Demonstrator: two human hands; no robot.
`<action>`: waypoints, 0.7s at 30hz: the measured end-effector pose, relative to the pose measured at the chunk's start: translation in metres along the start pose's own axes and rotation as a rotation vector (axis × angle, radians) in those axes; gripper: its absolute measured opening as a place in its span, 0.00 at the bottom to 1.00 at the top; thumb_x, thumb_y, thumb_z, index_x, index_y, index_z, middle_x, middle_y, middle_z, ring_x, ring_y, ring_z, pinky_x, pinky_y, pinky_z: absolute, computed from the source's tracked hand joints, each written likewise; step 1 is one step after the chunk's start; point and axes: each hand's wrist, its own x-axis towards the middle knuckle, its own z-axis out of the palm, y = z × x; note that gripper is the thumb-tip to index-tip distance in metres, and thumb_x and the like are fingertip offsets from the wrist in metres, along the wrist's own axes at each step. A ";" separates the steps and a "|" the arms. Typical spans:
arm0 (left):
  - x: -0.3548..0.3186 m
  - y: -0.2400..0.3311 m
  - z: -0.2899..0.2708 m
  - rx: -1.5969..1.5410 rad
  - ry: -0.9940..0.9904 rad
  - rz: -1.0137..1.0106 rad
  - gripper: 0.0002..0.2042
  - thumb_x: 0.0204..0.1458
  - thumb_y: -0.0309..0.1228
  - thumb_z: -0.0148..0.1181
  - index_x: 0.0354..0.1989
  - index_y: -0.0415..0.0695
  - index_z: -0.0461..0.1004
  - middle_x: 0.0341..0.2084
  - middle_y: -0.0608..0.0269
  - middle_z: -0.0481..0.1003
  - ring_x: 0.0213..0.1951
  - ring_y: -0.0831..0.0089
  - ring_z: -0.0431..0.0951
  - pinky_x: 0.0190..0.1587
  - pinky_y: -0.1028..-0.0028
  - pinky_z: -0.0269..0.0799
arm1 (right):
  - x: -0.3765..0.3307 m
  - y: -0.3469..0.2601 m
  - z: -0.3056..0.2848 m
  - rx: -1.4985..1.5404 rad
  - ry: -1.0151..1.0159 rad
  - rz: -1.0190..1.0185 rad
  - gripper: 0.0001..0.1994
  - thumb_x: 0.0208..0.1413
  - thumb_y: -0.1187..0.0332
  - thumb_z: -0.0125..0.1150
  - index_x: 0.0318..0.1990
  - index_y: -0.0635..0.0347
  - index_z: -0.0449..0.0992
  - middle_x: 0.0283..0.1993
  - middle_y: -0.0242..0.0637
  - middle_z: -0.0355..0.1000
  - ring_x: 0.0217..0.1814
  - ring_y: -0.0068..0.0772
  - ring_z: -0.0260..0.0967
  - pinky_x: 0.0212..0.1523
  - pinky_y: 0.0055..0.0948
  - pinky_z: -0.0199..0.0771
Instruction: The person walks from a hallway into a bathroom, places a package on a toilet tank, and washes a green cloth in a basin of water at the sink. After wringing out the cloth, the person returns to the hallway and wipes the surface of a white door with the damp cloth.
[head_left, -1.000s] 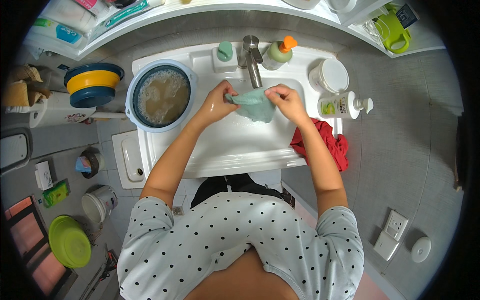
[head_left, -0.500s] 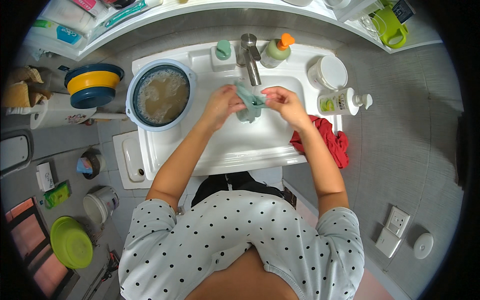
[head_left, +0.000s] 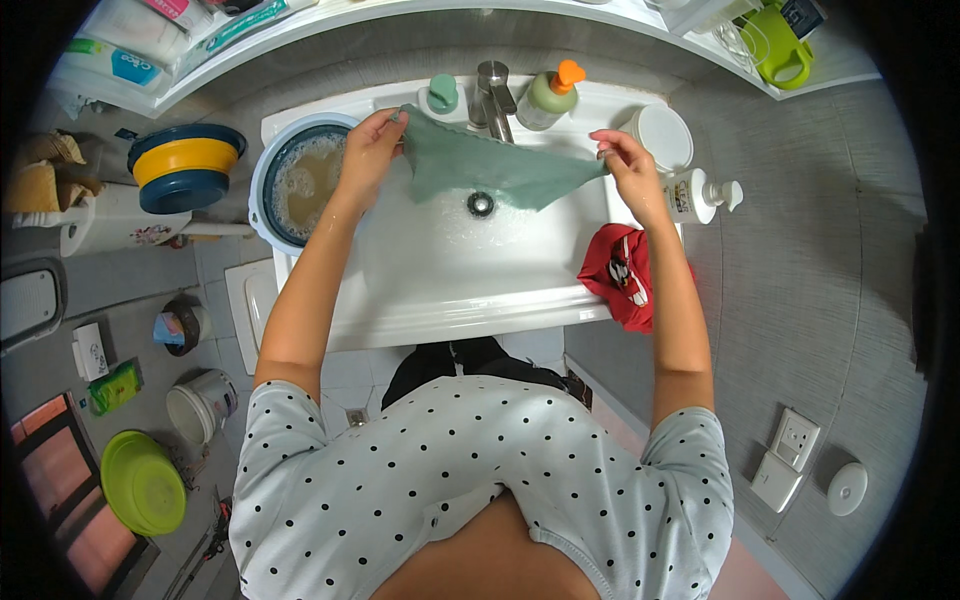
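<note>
Holding a green cloth [head_left: 490, 165] stretched over the sink [head_left: 450, 270], the left hand [head_left: 372, 140] pinches its left corner beside the bowl [head_left: 300, 180]; the right hand [head_left: 625, 160] pinches its right corner near the pump bottle [head_left: 695, 193].

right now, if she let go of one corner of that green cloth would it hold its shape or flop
Probably flop: the green cloth sags between the left hand and right hand over the sink. It looks wet, so likely heavier and clingy, and it may drip.
</note>
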 end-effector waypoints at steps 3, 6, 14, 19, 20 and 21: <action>-0.004 0.016 0.006 -0.036 -0.066 0.015 0.11 0.56 0.34 0.48 0.39 0.41 0.72 0.29 0.72 0.71 0.31 0.83 0.68 0.36 0.82 0.64 | -0.002 -0.032 0.011 -0.271 -0.165 -0.116 0.10 0.50 0.70 0.56 0.40 0.59 0.74 0.31 0.29 0.66 0.30 0.18 0.59 0.34 0.20 0.63; -0.002 0.035 0.009 0.121 -0.087 0.104 0.11 0.56 0.34 0.48 0.40 0.41 0.71 0.30 0.71 0.72 0.33 0.84 0.69 0.38 0.82 0.65 | 0.003 -0.042 0.009 -0.500 -0.299 -0.194 0.10 0.49 0.66 0.59 0.37 0.61 0.76 0.28 0.30 0.67 0.28 0.19 0.60 0.33 0.21 0.63; 0.019 0.052 0.043 0.172 -0.278 0.133 0.12 0.51 0.33 0.55 0.40 0.40 0.70 0.29 0.70 0.73 0.34 0.84 0.70 0.40 0.82 0.65 | 0.025 -0.074 0.048 0.024 -0.295 0.054 0.10 0.51 0.62 0.58 0.33 0.59 0.74 0.23 0.22 0.64 0.29 0.13 0.60 0.32 0.15 0.60; 0.000 0.065 0.067 0.027 -0.335 0.263 0.18 0.48 0.27 0.58 0.48 0.40 0.64 0.37 0.64 0.71 0.41 0.79 0.70 0.45 0.79 0.65 | 0.028 -0.083 0.063 0.073 -0.316 0.163 0.11 0.51 0.59 0.57 0.32 0.58 0.72 0.27 0.25 0.68 0.28 0.12 0.60 0.27 0.15 0.59; -0.007 0.056 0.062 -0.089 -0.343 0.154 0.25 0.44 0.26 0.62 0.52 0.41 0.60 0.42 0.61 0.69 0.47 0.73 0.69 0.50 0.75 0.63 | 0.023 -0.091 0.064 0.240 -0.316 0.195 0.11 0.52 0.60 0.56 0.32 0.58 0.72 0.28 0.25 0.68 0.28 0.13 0.61 0.27 0.15 0.60; -0.017 0.041 0.062 -0.019 -0.379 0.208 0.29 0.40 0.29 0.65 0.52 0.40 0.60 0.43 0.59 0.68 0.46 0.72 0.69 0.49 0.73 0.64 | 0.016 -0.100 0.065 0.407 -0.313 0.231 0.10 0.53 0.60 0.55 0.32 0.57 0.72 0.28 0.25 0.68 0.28 0.13 0.61 0.27 0.16 0.61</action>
